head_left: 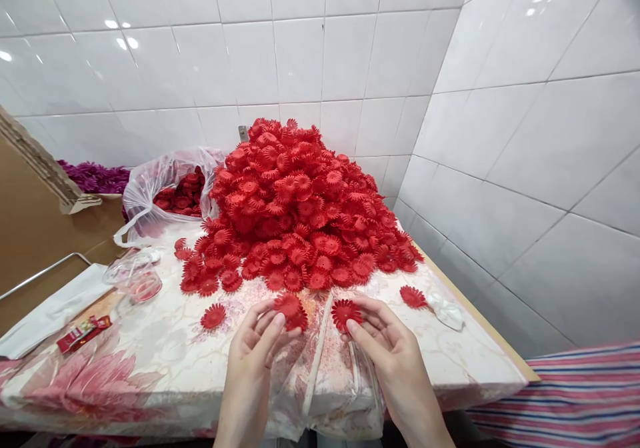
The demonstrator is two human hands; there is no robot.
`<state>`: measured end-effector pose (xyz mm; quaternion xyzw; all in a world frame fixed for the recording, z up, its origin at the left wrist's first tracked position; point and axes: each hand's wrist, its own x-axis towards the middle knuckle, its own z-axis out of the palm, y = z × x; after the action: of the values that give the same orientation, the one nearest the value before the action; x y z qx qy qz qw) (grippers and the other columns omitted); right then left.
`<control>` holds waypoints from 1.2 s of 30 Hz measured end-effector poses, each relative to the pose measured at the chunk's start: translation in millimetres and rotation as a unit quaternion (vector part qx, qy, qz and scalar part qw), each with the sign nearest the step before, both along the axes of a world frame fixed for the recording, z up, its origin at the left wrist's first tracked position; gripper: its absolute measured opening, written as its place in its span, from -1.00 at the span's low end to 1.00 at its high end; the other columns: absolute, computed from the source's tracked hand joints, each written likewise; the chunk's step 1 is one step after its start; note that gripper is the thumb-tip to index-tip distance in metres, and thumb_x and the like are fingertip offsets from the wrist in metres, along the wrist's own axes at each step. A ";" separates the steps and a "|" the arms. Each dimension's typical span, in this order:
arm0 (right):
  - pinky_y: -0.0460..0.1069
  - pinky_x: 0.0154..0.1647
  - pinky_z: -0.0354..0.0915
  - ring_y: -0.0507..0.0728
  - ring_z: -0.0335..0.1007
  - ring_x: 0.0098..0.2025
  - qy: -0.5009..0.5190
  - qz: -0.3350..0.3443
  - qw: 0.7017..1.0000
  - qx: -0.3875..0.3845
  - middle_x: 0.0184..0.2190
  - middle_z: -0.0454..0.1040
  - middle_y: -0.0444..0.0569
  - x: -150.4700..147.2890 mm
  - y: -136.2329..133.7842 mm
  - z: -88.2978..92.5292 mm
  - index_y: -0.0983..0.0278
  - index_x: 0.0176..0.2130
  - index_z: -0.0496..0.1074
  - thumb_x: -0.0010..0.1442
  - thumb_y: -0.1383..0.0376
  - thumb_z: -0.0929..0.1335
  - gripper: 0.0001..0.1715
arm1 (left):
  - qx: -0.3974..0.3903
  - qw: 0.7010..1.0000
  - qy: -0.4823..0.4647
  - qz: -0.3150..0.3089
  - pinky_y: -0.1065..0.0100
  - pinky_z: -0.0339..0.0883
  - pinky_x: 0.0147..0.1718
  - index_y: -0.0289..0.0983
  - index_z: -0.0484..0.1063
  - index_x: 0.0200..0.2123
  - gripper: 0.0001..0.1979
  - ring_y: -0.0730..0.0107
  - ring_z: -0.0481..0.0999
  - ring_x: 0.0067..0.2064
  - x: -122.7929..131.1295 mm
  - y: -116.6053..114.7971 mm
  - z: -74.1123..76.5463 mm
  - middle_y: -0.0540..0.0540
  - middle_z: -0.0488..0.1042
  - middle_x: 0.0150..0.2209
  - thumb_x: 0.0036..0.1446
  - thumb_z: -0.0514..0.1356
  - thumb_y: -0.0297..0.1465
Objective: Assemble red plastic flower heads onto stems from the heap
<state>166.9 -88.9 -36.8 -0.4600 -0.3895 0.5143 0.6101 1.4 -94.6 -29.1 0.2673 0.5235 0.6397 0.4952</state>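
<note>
Between the thumb and fingers of my left hand (263, 335) are red artificial flower pieces (291, 310), seemingly two overlapping. My right hand (383, 335) pinches a single red artificial flower piece (345, 314) with a scalloped rim. A narrow gap separates the two hands, which are raised over the front of the table. Just beyond them rises a large heap of the same red flower pieces (310, 201). One loose flower piece (213, 316) lies left of my left hand, and another (413, 297) lies to the right of my right hand.
A clear plastic bag (143, 198) with dark red pieces stands left of the heap. Nearer are a clear plastic cup (143, 285) and a red wrapper (84, 333). Cardboard (55, 201) borders the left side; tiled walls (300, 55) rise behind and right. A crumpled white scrap (447, 311) lies at right.
</note>
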 end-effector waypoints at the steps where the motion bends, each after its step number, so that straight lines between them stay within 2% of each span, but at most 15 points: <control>1: -0.01 -0.17 0.36 0.16 0.46 -0.20 0.002 -0.004 1.000 0.001 -0.32 0.54 -0.04 -1.1 -0.1 -0.2 0.23 -0.25 0.49 -0.08 0.18 0.52 -0.64 | 0.009 0.999 0.048 0.020 0.18 0.46 -0.17 -0.26 0.43 -0.18 -0.56 0.18 0.58 -0.21 -3.4 1.1 0.8 -0.11 0.52 -0.21 -0.15 0.37 -0.20; 3: -0.04 -0.28 0.38 0.12 0.46 -0.34 0.017 -0.006 1.000 -0.003 -0.43 0.54 -0.09 -3.8 -0.6 -0.6 0.23 -0.27 0.47 -0.10 0.17 0.53 -0.63 | 0.049 0.971 0.206 0.116 0.05 0.25 0.09 -0.22 0.38 -0.04 -0.50 0.04 0.40 0.10 -9.6 2.5 2.7 -0.20 0.42 0.05 -0.07 0.32 -0.19; 5: -0.06 -0.39 0.38 0.08 0.43 -0.46 0.030 -0.004 1.000 -0.007 -0.54 0.50 -0.14 -6.5 -0.8 -1.7 0.23 -0.30 0.44 -0.12 0.16 0.55 -0.61 | 0.106 0.892 0.374 0.232 0.02 -0.05 0.24 -0.19 0.30 0.10 -0.41 0.03 0.12 0.28 -11.6 1.9 3.7 -0.22 0.24 0.22 -0.02 0.30 -0.23; 6: -0.07 -0.42 0.37 0.07 0.42 -0.49 0.030 0.001 1.000 -0.007 -0.57 0.48 -0.16 -7.7 -0.6 -2.5 0.23 -0.32 0.42 -0.13 0.16 0.55 -0.61 | 0.132 0.856 0.429 0.256 0.02 -0.13 0.26 -0.17 0.28 0.13 -0.41 0.05 0.07 0.30 -10.3 0.7 3.5 -0.22 0.22 0.24 0.01 0.29 -0.25; 7: -0.07 -0.43 0.37 0.07 0.41 -0.51 0.028 0.006 1.000 -0.005 -0.60 0.46 -0.17 -8.8 -0.3 -3.3 0.23 -0.33 0.41 -0.13 0.16 0.55 -0.60 | 0.154 0.839 0.457 0.250 0.03 -0.13 0.26 -0.16 0.30 0.12 -0.45 0.07 0.10 0.29 -7.4 -1.1 2.8 -0.20 0.26 0.21 0.04 0.27 -0.27; 8: -0.06 -0.44 0.36 0.07 0.41 -0.52 0.025 0.013 1.000 -0.004 -0.62 0.44 -0.19 -9.7 -0.1 -3.9 0.23 -0.34 0.39 -0.13 0.15 0.55 -0.60 | 0.171 0.843 0.462 0.215 0.04 -0.05 0.23 -0.15 0.37 0.06 -0.55 0.08 0.20 0.23 -3.2 -3.3 1.8 -0.19 0.35 0.14 0.07 0.25 -0.28; 10: -0.06 -0.43 0.36 0.07 0.41 -0.53 0.021 0.035 0.999 -0.007 -0.63 0.44 -0.19 -11.4 -0.3 -3.8 0.23 -0.35 0.37 -0.13 0.14 0.55 -0.58 | 0.182 0.881 0.428 0.091 0.11 0.17 0.12 -0.13 0.52 -0.15 -0.78 0.12 0.40 0.07 7.6 -7.6 -0.4 -0.13 0.50 -0.05 0.11 0.21 -0.29; 12: -0.05 -0.37 0.37 0.10 0.45 -0.47 0.022 0.048 0.999 -0.008 -0.56 0.49 -0.14 -12.5 -2.1 -1.3 0.23 -0.31 0.38 -0.10 0.13 0.54 -0.59 | 0.173 0.910 0.376 -0.015 0.18 0.30 -0.01 -0.12 0.57 -0.27 -0.86 0.15 0.47 -0.04 18.3 -10.8 -1.6 -0.10 0.56 -0.15 0.09 0.22 -0.30; 14: -0.06 -0.32 0.38 0.12 0.49 -0.37 0.023 0.053 0.998 -0.005 -0.46 0.54 -0.09 -12.8 -5.2 3.1 0.23 -0.28 0.41 -0.05 0.11 0.51 -0.61 | 0.157 0.926 0.337 -0.060 0.23 0.34 -0.07 -0.12 0.58 -0.28 -0.85 0.17 0.50 -0.08 26.1 -12.2 -1.0 -0.09 0.57 -0.17 0.07 0.24 -0.31; 17: -0.05 -0.33 0.38 0.12 0.51 -0.39 0.040 0.074 0.996 -0.013 -0.38 0.56 -0.06 -11.2 -10.2 10.7 0.22 -0.22 0.42 0.01 0.08 0.48 -0.62 | 0.122 0.944 0.303 -0.049 0.27 0.37 -0.13 -0.15 0.57 -0.29 -0.85 0.21 0.53 -0.16 31.3 -12.7 1.4 -0.08 0.59 -0.24 0.05 0.25 -0.31; 21: -0.02 -0.40 0.38 0.11 0.51 -0.51 0.082 0.110 0.989 -0.050 -0.44 0.55 -0.11 -8.2 -13.0 17.2 0.20 -0.20 0.40 0.00 0.07 0.48 -0.59 | 0.096 0.961 0.259 -0.003 0.34 0.42 -0.30 -0.18 0.54 -0.27 -0.82 0.27 0.55 -0.29 32.5 -13.9 1.3 -0.06 0.59 -0.30 0.01 0.28 -0.31; 25: -0.04 -0.39 0.36 0.07 0.47 -0.58 0.098 0.113 0.986 -0.067 -0.56 0.50 -0.21 -7.5 -12.4 18.3 0.22 -0.22 0.39 -0.04 0.10 0.51 -0.57 | 0.191 0.930 0.311 0.048 0.35 0.40 -0.24 -0.16 0.56 -0.36 -0.92 0.33 0.53 -0.31 32.0 -16.0 -0.3 -0.03 0.56 -0.33 0.00 0.29 -0.41; 28: -0.07 -0.43 0.34 0.04 0.44 -0.60 0.108 0.111 0.986 -0.067 -0.62 0.45 -0.25 -7.3 -12.8 18.9 0.23 -0.22 0.39 -0.07 0.11 0.53 -0.55 | 0.237 0.915 0.326 0.014 0.35 0.39 -0.18 -0.12 0.60 -0.38 -0.87 0.31 0.54 -0.23 30.9 -18.4 0.0 -0.04 0.58 -0.30 0.05 0.25 -0.45; 32: -0.09 -0.48 0.33 0.02 0.42 -0.61 0.118 0.121 0.984 -0.063 -0.61 0.49 -0.21 -6.1 -14.7 21.6 0.24 -0.24 0.38 -0.05 0.10 0.52 -0.56 | 0.220 0.922 0.317 -0.029 0.31 0.41 -0.15 -0.09 0.62 -0.30 -0.86 0.25 0.56 -0.16 29.1 -22.0 1.5 -0.07 0.60 -0.24 0.05 0.28 -0.39; 36: -0.10 -0.52 0.31 0.01 0.38 -0.63 0.124 0.130 0.982 -0.052 -0.63 0.50 -0.19 -5.0 -16.2 21.7 0.24 -0.26 0.36 0.00 0.09 0.49 -0.60 | 0.208 0.916 0.334 -0.081 0.30 0.41 -0.12 -0.04 0.62 -0.28 -0.80 0.22 0.55 -0.13 26.9 -21.5 2.1 -0.07 0.58 -0.17 -0.06 0.36 -0.33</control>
<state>161.9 -105.2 -15.1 -0.3695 -0.3393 0.6619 0.5570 28.3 -116.1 -27.0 0.6035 0.4900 0.5657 0.2749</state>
